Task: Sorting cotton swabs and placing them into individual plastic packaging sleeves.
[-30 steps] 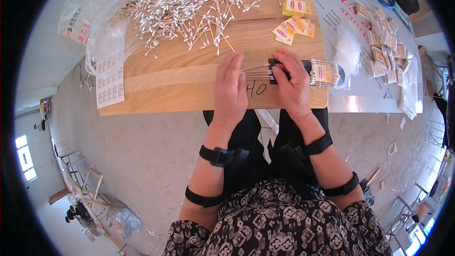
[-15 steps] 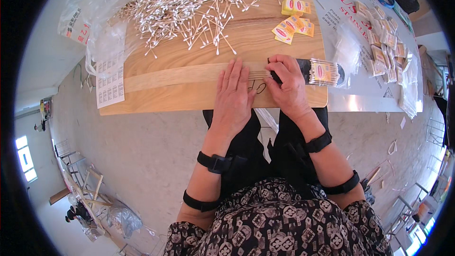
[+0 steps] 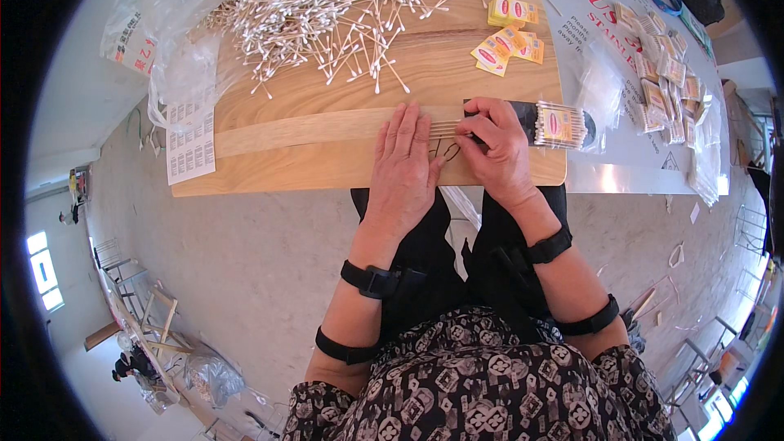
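My left hand [image 3: 400,151] lies flat, fingers stretched, over a pale wooden strip [image 3: 302,131] and the ends of a few cotton swabs [image 3: 443,127]. Those swabs run side by side from under it to my right hand [image 3: 500,155], whose curled fingers and thumb pinch at their other ends; the fingertips partly hide the grip. Beneath the right hand is a black strip [image 3: 524,121]. At its right end a clear packet of swabs with a yellow card [image 3: 559,125] rests on it. A thin dark wire loop [image 3: 450,152] shows between my hands.
A large heap of loose cotton swabs [image 3: 327,8] covers the far table. Yellow cards [image 3: 508,41] lie at the far right of the wooden tabletop [image 3: 367,175]. Filled packets [image 3: 665,73] pile on the printed sheet to the right. A label sheet [image 3: 191,143] and plastic bag sit left.
My right fingers have lifted and bent slightly, shifting a little at the swab ends. My left hand stays flat in nearly the same place.
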`<state>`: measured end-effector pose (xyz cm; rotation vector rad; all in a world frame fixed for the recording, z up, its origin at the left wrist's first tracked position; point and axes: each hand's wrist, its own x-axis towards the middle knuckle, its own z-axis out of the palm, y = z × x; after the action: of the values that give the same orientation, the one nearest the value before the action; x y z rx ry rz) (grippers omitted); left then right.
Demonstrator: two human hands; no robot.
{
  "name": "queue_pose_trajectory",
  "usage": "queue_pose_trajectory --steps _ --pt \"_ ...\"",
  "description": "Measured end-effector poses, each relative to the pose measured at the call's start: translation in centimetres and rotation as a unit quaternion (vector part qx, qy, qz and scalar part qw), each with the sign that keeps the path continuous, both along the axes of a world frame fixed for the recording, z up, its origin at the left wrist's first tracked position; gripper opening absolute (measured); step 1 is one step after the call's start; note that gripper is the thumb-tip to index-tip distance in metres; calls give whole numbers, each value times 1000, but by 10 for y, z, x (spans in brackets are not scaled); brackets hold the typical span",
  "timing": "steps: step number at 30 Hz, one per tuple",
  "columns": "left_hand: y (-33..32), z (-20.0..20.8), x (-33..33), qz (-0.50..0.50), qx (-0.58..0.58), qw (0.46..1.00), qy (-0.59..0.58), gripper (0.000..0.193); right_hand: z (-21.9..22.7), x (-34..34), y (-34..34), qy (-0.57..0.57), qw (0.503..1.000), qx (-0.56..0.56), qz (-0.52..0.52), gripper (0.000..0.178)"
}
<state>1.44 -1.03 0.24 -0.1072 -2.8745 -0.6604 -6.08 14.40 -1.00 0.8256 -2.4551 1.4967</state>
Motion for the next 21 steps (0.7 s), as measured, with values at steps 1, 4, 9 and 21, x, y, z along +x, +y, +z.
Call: queue_pose_trajectory --steps 1,4,9,21 --pt "0 0 0 -1 1 1000 0 56 1 0 -1 1 1000 -4 -3 18" --pt "0 -1 0 0 -2 1000 0 56 1 0 -1 4 1000 -1 -5 17" --pt "-1 2 -1 -2 2 1000 3 56 2 -2 0 9 1000 10 4 17" --pt "-36 13 -55 196 12 975 108 29 1 -6 -1 -36 998 -48 -20 13"
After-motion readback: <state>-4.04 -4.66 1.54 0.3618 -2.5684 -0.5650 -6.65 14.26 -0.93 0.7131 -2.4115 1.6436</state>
